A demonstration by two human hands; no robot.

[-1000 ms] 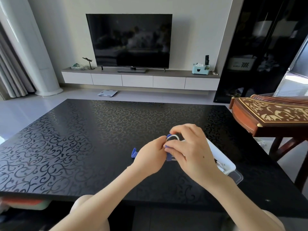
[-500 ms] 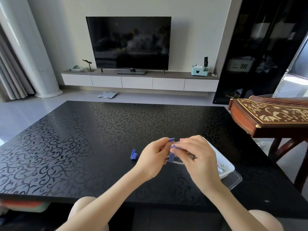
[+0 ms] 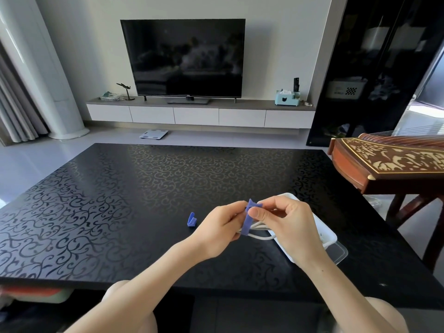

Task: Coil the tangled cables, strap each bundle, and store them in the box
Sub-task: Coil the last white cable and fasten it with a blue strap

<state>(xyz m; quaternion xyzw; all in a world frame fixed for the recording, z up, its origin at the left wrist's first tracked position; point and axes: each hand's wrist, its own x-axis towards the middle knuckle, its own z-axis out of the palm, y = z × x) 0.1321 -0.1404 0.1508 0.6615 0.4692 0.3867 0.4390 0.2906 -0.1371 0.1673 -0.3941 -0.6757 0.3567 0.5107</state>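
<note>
A coiled white cable hangs just above the black table, between both hands. A blue strap is wrapped round the bundle. My left hand grips the coil from the left. My right hand pinches the strap's upper end with thumb and forefinger. A white box stands on the table behind my right hand, mostly hidden, with white cable inside. A second blue strap lies folded on the table left of my hands.
A clear lid lies under the box near the table's right front. A wooden zither on a stand reaches over the right edge. A television and a low cabinet stand at the far wall.
The hands have lowered slightly toward the table. The blue strap now runs further round the coil, and my right thumb and forefinger have shifted to its upper end.
</note>
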